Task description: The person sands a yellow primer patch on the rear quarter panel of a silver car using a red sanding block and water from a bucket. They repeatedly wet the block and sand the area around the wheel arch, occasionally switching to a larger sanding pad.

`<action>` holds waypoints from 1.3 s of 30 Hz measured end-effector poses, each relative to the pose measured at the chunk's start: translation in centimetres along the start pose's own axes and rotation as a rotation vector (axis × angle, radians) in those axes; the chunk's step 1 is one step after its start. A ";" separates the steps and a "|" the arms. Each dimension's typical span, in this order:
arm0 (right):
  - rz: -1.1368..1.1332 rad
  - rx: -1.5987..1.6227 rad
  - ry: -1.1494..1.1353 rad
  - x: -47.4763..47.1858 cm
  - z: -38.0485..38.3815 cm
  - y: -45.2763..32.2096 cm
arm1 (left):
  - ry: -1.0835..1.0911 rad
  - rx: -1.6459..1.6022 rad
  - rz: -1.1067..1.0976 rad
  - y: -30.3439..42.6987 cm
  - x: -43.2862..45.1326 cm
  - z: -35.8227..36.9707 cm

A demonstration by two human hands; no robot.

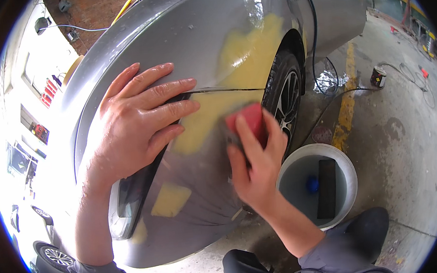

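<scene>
My left hand (137, 119) lies spread on the grey car's front fender (167, 52), just above the headlight (130, 203), and looks wet. In my right hand (255, 153) is a red block (249, 119), perhaps a sanding block, pressed to the bumper (207, 186) beside the wheel arch; the hand is slightly blurred. Yellow filler patches cover the fender (249, 54) and the bumper top (202, 118), on both sides of the panel seam (230, 89). A smaller yellow patch (171, 200) sits lower on the bumper. Dark wet streaks run below my right hand.
A white bucket (353, 188) of cloudy water stands beside my knee, holding a dark flat block (326, 190) and a blue object (312, 184). The front wheel (287, 93) is close by. A dark hose (314, 34) hangs over the car's side; a can (378, 76) stands on the floor.
</scene>
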State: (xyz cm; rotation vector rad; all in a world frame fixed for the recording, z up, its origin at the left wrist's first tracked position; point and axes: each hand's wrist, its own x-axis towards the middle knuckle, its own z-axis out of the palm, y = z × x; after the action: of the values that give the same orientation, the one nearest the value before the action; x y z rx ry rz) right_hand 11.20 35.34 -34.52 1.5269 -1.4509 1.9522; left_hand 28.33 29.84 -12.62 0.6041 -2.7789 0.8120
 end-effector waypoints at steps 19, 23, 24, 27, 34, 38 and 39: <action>-0.032 -0.001 -0.045 0.7 1.0 -3.4 | 0.120 -0.030 0.014 -0.8 -0.3 1.0; -0.054 0.010 -0.092 -1.4 0.1 -4.3 | 0.146 -0.027 0.017 -0.9 -0.5 0.9; -0.061 0.013 -0.080 0.4 0.9 -4.3 | 0.146 -0.020 0.019 -1.1 -0.7 1.1; -0.056 0.008 -0.056 0.0 1.4 -4.4 | 0.164 -0.073 0.024 -1.3 -0.4 1.3; -0.074 0.021 -0.015 1.8 2.3 -4.5 | 0.203 -0.078 0.009 -1.5 -0.8 1.6; -0.050 -0.017 -0.101 -2.4 0.1 -5.3 | 0.249 -0.078 0.013 -1.6 -0.1 1.7; -0.063 -0.004 -0.088 -1.5 0.3 -5.1 | 0.246 -0.075 0.008 -1.6 -0.4 1.7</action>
State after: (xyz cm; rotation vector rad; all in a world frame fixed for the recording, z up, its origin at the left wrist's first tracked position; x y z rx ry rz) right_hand 15.60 37.96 -33.08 1.6552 -1.4219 1.8667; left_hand 29.23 27.83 -13.41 0.4470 -2.5759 0.7265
